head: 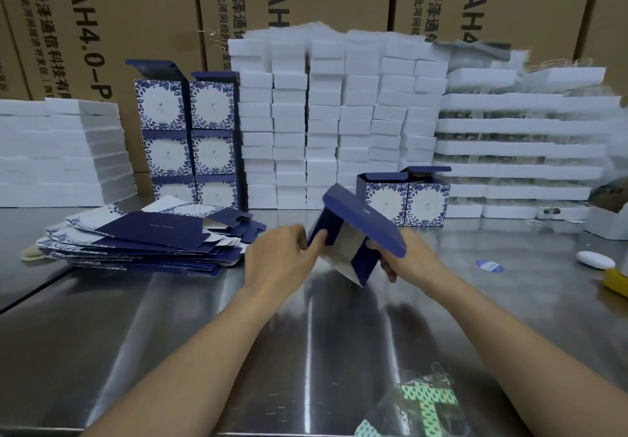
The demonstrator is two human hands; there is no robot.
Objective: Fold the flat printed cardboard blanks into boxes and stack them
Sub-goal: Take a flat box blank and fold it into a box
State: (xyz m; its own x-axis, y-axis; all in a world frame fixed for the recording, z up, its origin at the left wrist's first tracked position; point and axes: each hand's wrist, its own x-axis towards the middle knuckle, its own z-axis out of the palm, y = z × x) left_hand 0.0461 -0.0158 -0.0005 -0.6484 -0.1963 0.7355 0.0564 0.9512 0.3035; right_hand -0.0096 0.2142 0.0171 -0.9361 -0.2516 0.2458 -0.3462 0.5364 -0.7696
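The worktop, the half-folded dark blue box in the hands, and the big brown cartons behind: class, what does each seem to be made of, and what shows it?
Worktop: apparently stainless steel, brushed; it gives streaky reflections.
Half-folded dark blue box: thin printed card, matte blue outside, plain pale inside, bending at creases.
Big brown cartons: probably corrugated cardboard, uncoated brown with black print.

Blanks (142, 243) left (boxes (404, 198) behind)

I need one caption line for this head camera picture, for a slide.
Both hands, left and right, fold a blue box blank above the steel table.
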